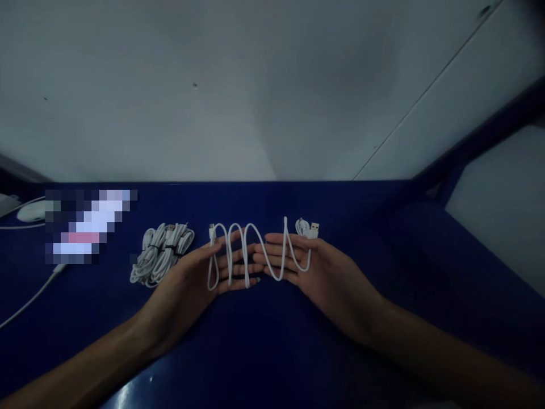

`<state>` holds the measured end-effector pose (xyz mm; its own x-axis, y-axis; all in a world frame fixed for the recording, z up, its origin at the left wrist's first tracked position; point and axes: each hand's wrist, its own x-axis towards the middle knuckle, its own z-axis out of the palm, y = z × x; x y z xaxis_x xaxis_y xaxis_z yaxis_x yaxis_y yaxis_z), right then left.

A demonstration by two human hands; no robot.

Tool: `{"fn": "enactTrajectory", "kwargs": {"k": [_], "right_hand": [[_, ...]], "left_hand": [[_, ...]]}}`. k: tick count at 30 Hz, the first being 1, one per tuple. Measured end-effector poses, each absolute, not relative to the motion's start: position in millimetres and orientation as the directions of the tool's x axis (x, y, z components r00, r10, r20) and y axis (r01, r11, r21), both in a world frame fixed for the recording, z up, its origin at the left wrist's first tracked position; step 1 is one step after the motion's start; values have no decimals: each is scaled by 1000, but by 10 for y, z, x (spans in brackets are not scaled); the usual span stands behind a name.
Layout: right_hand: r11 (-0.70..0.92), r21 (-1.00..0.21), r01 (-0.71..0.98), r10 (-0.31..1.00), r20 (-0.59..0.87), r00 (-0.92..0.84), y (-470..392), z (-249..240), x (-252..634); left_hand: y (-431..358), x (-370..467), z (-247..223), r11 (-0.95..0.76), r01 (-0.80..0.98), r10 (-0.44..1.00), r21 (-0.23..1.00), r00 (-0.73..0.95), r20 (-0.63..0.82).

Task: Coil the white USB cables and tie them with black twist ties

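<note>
A white USB cable (247,255) stretches in loose zigzag loops across both my palms. My left hand (200,267) has its thumb on the cable's small connector end, and its fingers extend behind the loops. At the other end, the thumb of my right hand (315,261) presses near the USB-A plug (314,230), with the metal tip pointing up. The fingertips of both hands meet or nearly meet in the middle. Just left of my left hand lie several bundled white cables (162,253) with dark ties.
The blue table (272,352) runs up to a pale wall (213,113). Behind my right hand sits a small coiled white cable (302,227). At left are a pixelated bright device (91,227), a white cord (29,304) and a white rounded object (32,212). A blue frame bar (481,133) slants at right.
</note>
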<state>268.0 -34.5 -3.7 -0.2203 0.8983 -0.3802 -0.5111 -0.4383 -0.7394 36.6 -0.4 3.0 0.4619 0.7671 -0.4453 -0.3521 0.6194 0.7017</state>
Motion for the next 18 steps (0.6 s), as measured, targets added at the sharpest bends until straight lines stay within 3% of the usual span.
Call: {"fn": "enactTrajectory", "kwargs": {"k": [18], "right_hand": [[-363, -738, -568, 931, -310, -193, -439, -263, 2782]], "left_hand": [[51, 400, -4, 593, -347, 801, 727, 350, -486]]}}
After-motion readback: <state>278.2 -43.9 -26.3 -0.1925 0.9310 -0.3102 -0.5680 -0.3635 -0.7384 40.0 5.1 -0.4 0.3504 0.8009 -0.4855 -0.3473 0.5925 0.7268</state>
